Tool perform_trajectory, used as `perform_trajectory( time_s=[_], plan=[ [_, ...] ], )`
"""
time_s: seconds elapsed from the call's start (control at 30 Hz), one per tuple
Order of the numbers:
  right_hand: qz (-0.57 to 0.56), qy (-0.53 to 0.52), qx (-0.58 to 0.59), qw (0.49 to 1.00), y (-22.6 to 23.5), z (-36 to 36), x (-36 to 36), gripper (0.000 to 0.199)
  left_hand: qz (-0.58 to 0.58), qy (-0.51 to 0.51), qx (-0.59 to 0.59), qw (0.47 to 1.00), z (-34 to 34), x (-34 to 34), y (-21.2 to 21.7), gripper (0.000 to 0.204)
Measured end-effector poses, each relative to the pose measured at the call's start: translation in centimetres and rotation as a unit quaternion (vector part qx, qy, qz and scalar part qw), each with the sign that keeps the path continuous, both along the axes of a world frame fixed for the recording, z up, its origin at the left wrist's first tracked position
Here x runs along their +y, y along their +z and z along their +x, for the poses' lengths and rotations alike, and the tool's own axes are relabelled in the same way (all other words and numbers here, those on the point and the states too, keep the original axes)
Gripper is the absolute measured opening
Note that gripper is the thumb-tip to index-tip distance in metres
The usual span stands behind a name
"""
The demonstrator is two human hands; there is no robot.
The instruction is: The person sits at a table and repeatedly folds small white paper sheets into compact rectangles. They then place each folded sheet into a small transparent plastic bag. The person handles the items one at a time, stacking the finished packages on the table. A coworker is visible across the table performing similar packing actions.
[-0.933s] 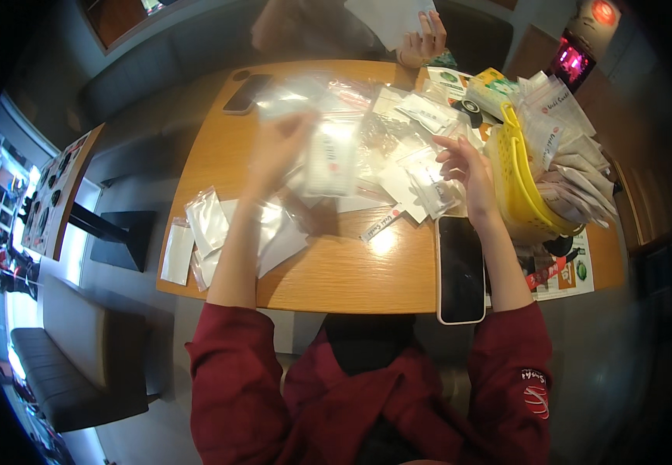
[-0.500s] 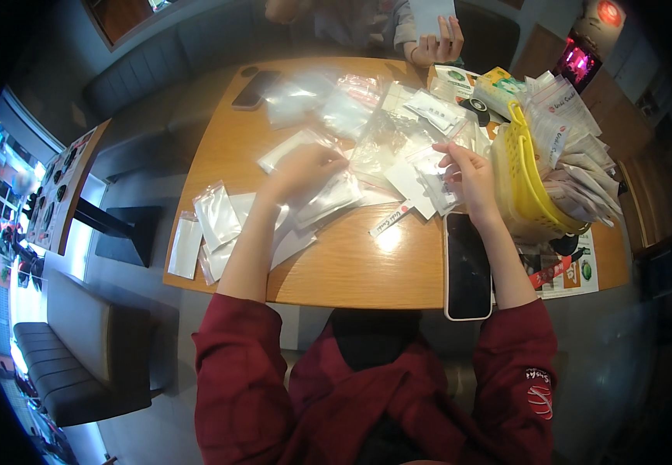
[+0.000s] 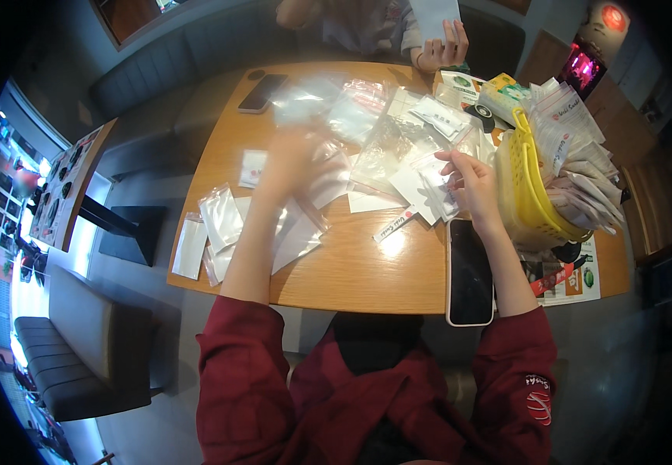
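My left hand (image 3: 295, 159) is smeared by motion over clear zip bags (image 3: 328, 174) on the left-middle of the table, so its fingers cannot be made out. Under that forearm lie more clear bags with white inserts (image 3: 221, 217). My right hand (image 3: 471, 180) hovers at a heap of clear bags and white papers, its fingers loosely bent and apart, with nothing visibly gripped. Closest to its fingertips is a small clear packet with white contents (image 3: 438, 184). A narrow white printed slip (image 3: 395, 225) lies just left of it on the wood.
A yellow basket (image 3: 528, 178) packed with filled bags stands right of my right hand. A white-edged phone (image 3: 470, 271) lies by my right forearm; a dark phone (image 3: 263, 93) sits at the far left. Across the table (image 3: 336, 279), another person's hand (image 3: 443, 48) holds a white sheet.
My left hand has moved slightly away from me and left in a blur, and the bags beneath it have shifted. My right hand stays almost in place.
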State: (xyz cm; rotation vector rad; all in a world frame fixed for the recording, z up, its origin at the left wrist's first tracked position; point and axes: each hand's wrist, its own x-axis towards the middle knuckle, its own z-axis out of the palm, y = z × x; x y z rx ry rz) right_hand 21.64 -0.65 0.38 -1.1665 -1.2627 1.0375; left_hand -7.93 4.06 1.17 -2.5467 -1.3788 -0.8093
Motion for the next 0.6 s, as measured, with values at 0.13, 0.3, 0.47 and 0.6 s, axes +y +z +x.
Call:
perform_trajectory(
  time_s=[0.13, 0.3, 0.47, 0.6],
  plan=[
    [0.017, 0.012, -0.007, 1.000, -0.4, 0.3, 0.1, 0.029, -0.199, 0.028, 0.130, 0.971, 1.6, -0.9, 0.1, 0.056],
    [0.002, 0.025, 0.018, 1.000, -0.3, 0.5, 0.3, 0.027, -0.212, 0.038, 0.116, 0.970, 0.9, -0.6, -0.1, 0.061],
    [0.029, 0.020, 0.003, 0.999, -0.3, 0.5, 0.3, 0.026, -0.195, -0.017, 0.045, 0.980, 0.6, -0.6, -1.0, 0.062],
    [0.022, 0.023, 0.005, 0.999, 0.0, 0.2, -0.1, 0.025, -0.153, -0.035, 0.058, 0.986, 0.5, -0.5, -1.2, 0.059]
  ],
)
